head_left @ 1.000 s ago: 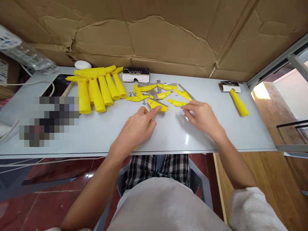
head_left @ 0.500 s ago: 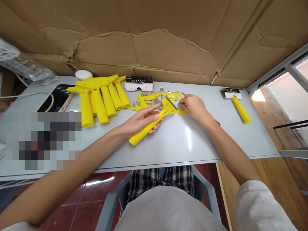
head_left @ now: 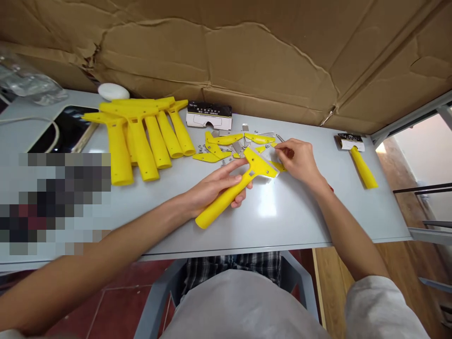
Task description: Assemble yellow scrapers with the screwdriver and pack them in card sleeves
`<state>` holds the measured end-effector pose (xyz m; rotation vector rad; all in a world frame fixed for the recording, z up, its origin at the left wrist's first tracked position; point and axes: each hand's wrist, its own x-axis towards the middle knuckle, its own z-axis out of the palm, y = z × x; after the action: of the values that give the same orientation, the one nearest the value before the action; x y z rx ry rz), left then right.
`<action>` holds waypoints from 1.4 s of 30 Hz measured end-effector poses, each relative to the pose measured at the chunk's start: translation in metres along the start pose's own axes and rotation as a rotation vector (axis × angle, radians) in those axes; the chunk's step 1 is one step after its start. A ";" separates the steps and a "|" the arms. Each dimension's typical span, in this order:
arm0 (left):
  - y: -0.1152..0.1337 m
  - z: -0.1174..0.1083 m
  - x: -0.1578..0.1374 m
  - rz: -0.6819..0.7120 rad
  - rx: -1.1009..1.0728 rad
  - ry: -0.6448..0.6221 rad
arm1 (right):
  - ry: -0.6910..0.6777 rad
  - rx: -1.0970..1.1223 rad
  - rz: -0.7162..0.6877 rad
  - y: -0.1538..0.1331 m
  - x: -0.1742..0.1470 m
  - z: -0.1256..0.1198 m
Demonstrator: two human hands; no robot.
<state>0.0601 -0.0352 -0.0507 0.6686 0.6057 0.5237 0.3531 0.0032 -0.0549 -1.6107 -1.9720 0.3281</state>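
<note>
My left hand [head_left: 215,188] is closed around the handle of a yellow scraper [head_left: 226,197], its head pointing up and to the right. The head's broad face with screw holes is turned toward me, and a thin metal edge shows along its far side. To the right, my right hand [head_left: 298,157] has thumb and fingers pinched together at the edge of the loose parts. Whatever is between those fingertips is too small to make out. Around them lie yellow scraper covers [head_left: 226,140], small screws [head_left: 223,163] and metal plates [head_left: 237,147].
Several yellow scraper handles [head_left: 146,150] are piled at the left, beside a phone [head_left: 67,125] and a white rounded object [head_left: 113,91]. A black-and-white box [head_left: 209,116] stands behind the parts. Another scraper [head_left: 363,167] with a black-and-white sleeve lies far right. Cardboard [head_left: 226,56] lines the back.
The scraper in my left hand has rolled, so its head's broad face shows more. My right hand stays by the parts, fingers still pinched. The camera view has shifted slightly.
</note>
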 end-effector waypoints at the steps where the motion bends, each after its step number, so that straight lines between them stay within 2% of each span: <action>1: -0.003 0.002 0.000 -0.009 -0.013 -0.009 | 0.003 0.014 0.004 0.000 0.000 0.000; 5: -0.012 0.006 0.001 -0.022 -0.074 -0.019 | 0.033 0.115 -0.005 -0.004 -0.002 0.002; 8: -0.015 0.009 0.002 0.009 -0.082 -0.016 | 0.092 0.278 -0.064 -0.015 -0.007 0.001; 11: -0.016 0.012 0.002 0.021 -0.071 0.006 | 0.087 0.396 -0.129 -0.031 -0.014 -0.001; 17: -0.016 0.015 0.001 0.010 -0.052 0.019 | -0.003 0.401 -0.246 -0.056 -0.024 0.001; 24: -0.016 0.014 0.002 -0.006 -0.085 -0.002 | 0.005 0.452 -0.280 -0.058 -0.026 0.011; 32: -0.014 0.017 0.001 -0.010 -0.074 -0.002 | -0.012 0.585 -0.166 -0.055 -0.029 0.018; 42: -0.014 0.017 0.000 -0.009 -0.061 0.010 | 0.010 0.628 -0.106 -0.052 -0.030 0.021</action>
<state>0.0747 -0.0515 -0.0502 0.6062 0.5994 0.5352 0.3024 -0.0347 -0.0528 -1.0959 -1.6986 0.8011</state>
